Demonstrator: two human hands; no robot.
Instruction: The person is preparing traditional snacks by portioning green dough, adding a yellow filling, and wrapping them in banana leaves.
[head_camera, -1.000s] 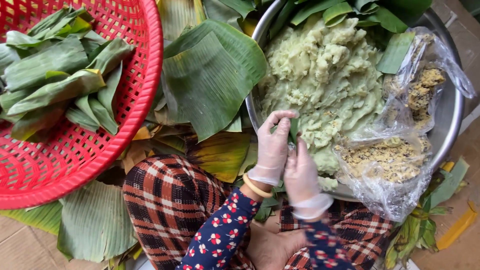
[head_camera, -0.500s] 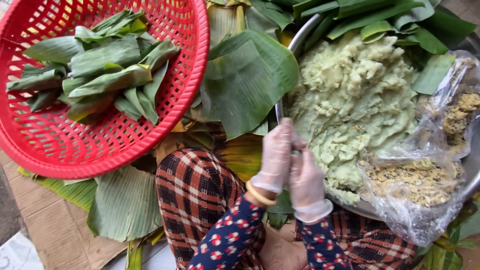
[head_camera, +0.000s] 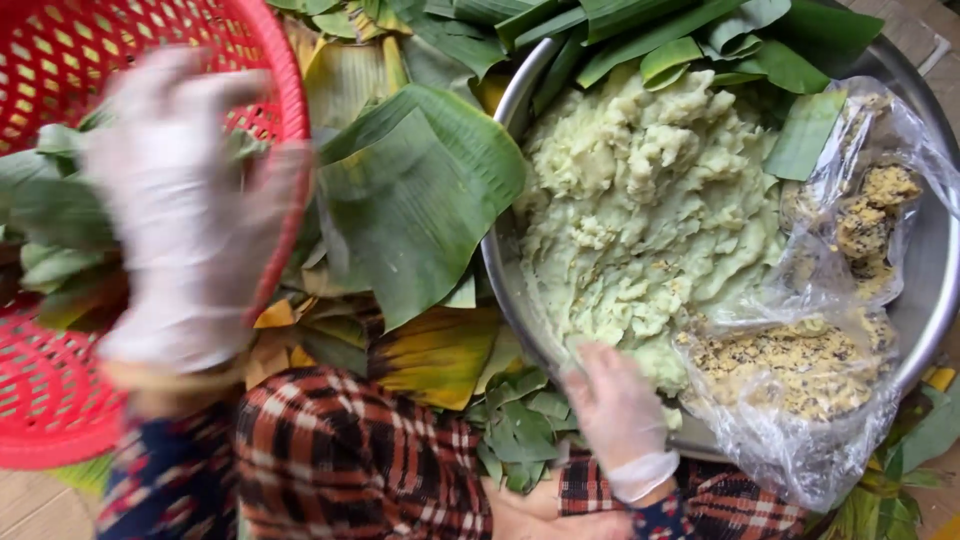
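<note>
My left hand (head_camera: 185, 210), in a thin clear glove, is raised and motion-blurred over the red plastic basket (head_camera: 290, 130), fingers spread, nothing seen in it. Several green leaf-wrapped parcels (head_camera: 45, 260) lie in the basket beneath it. My right hand (head_camera: 615, 405), also gloved, rests at the near rim of a large metal bowl (head_camera: 500, 270), its fingers touching the edge of a pale green dough mass (head_camera: 650, 200). A clear plastic bag of yellow crumbly filling (head_camera: 800, 370) lies on the dough to the right of that hand.
A big banana leaf (head_camera: 420, 200) lies between basket and bowl, over older yellowed leaves (head_camera: 440, 355). Small cut leaves (head_camera: 520, 420) are piled by my knees in plaid trousers (head_camera: 340, 460). Folded leaves line the bowl's far rim (head_camera: 700, 40).
Both hands were together at the bowl's near rim. The left hand has swung left and up over the red basket; the right hand has stayed at the bowl. The view has closed in.
</note>
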